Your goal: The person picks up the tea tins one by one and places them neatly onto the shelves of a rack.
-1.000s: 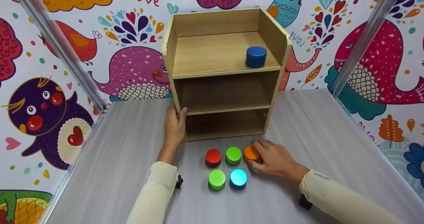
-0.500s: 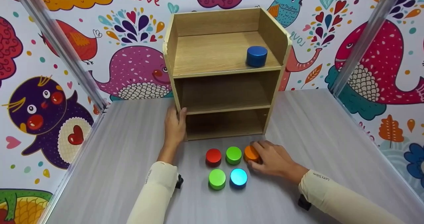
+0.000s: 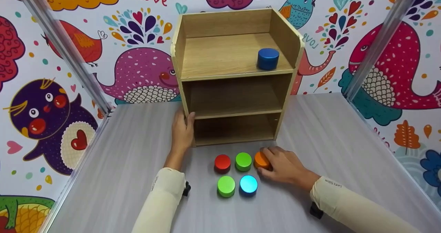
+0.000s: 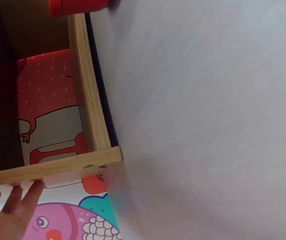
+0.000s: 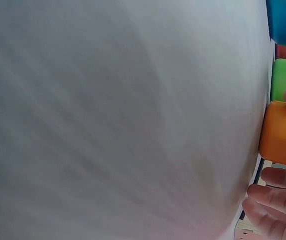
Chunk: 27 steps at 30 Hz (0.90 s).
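My left hand (image 3: 182, 131) holds the left side panel of a small wooden shelf (image 3: 236, 76), thumb at its front edge. In the left wrist view, several fingertips (image 4: 33, 192) touch that panel's outer face. My right hand (image 3: 284, 164) grips an orange round container (image 3: 262, 160) standing on the table, thumb on its near side and fingers on the far side. Left of it stand a green container (image 3: 243, 161) and a red one (image 3: 222, 163). Nearer to me are a lighter green container (image 3: 226, 186) and a light blue one (image 3: 248, 185).
A dark blue round container (image 3: 268, 59) stands on the shelf's top board, toward the right. Grey table (image 3: 137, 150) surface extends on both sides. Printed walls (image 3: 144, 71) with metal corner posts (image 3: 379, 40) stand behind and beside the shelf.
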Each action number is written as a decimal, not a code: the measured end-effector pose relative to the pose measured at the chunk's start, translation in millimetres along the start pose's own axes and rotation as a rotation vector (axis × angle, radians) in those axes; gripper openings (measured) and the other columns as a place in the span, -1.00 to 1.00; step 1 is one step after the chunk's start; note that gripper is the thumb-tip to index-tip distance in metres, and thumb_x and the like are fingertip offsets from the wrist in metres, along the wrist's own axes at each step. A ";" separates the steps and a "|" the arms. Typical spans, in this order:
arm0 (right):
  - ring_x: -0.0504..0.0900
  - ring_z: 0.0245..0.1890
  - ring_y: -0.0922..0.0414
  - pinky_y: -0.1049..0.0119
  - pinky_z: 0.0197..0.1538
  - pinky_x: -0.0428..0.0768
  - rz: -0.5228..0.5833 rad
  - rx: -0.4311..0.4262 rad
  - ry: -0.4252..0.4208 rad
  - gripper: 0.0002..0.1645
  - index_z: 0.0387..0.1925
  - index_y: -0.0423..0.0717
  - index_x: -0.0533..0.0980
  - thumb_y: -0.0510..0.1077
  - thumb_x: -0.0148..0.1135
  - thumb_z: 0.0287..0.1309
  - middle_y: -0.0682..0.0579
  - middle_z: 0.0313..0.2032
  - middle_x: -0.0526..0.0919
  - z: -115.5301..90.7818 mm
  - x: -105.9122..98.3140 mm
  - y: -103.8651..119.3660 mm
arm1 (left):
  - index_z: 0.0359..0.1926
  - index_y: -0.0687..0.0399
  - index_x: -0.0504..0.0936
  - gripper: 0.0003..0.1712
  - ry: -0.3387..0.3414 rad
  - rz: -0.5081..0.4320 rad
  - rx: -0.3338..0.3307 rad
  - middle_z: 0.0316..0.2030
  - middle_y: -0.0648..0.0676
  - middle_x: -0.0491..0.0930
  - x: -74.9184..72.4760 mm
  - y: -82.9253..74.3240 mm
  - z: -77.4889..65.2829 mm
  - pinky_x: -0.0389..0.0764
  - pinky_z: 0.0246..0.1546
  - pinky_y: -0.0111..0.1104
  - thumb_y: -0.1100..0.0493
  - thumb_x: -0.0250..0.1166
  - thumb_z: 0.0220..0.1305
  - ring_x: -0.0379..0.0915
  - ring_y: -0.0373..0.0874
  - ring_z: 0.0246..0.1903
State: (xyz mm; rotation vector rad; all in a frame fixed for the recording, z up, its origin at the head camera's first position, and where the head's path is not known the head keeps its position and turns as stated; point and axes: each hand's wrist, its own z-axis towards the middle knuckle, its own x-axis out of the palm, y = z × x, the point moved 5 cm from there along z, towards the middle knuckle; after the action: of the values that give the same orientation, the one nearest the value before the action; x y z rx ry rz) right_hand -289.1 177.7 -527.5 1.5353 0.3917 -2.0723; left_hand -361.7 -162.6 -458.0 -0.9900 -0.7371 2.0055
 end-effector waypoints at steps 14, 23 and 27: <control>0.53 -0.24 0.19 0.31 -0.30 0.54 0.007 0.015 0.027 -0.39 0.10 0.08 0.49 0.32 0.30 0.15 0.10 -0.16 0.65 0.8 0.9 2.4 | 0.30 0.36 0.41 -0.45 -0.004 0.013 0.011 -0.03 0.33 0.51 -1.2 -2.0 -0.5 0.44 0.12 0.08 0.00 0.13 0.56 0.47 0.21 0.00; 0.54 -0.22 0.18 0.27 -0.22 0.60 0.045 0.034 0.036 -0.35 0.15 0.04 0.49 0.30 0.32 0.16 0.06 -0.11 0.66 1.0 1.3 2.9 | 0.24 0.36 0.45 -0.52 -0.009 0.009 0.015 -0.05 0.31 0.52 -0.6 -1.9 0.6 0.45 0.09 0.08 0.05 0.14 0.55 0.48 0.20 -0.03; 0.53 -0.25 0.20 0.29 -0.26 0.58 0.045 0.039 0.028 -0.37 0.12 0.04 0.50 0.28 0.34 0.14 0.08 -0.15 0.66 1.5 0.2 3.3 | 0.10 0.35 0.48 -0.59 -0.014 0.012 0.020 -0.11 0.29 0.51 -0.7 -2.1 0.9 0.44 0.08 0.07 0.04 0.14 0.56 0.47 0.17 -0.05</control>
State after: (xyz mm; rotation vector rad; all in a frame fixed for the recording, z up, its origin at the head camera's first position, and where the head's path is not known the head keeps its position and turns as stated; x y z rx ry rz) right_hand -288.5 174.2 -527.1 1.5828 0.3255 -2.0373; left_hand -361.4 -162.2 -455.7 -0.9724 -0.7187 2.0280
